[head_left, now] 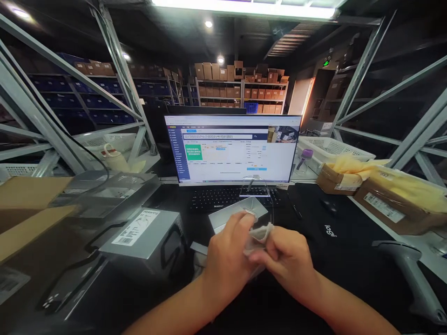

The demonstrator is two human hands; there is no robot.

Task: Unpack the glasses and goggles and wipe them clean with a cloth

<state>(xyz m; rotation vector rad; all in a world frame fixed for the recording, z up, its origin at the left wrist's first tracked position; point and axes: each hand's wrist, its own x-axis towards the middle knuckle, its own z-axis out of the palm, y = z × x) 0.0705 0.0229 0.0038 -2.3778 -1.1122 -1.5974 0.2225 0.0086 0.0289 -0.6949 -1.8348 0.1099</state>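
Observation:
Over the desk, my left hand [226,253] and my right hand [289,256] are close together, both closed on a small pale grey fabric pouch [260,234]. Its upper edge is pinched between my right thumb and fingers. The left fingers wrap around its other side; whatever lies inside the pouch is hidden. Just behind my left hand lies a silver-grey box piece [223,217], partly covered by the fingers. Under the left wrist, a grey item [199,249] shows only in part. To the left stands a closed grey box [159,235] with a white label on top.
A monitor [230,158] stands behind a black keyboard [209,199]. On the right are a mouse [329,207], a barcode scanner [407,260] and cardboard boxes [391,200] with yellow packaging. An open carton [31,195] and more grey boxes [122,186] crowd the left.

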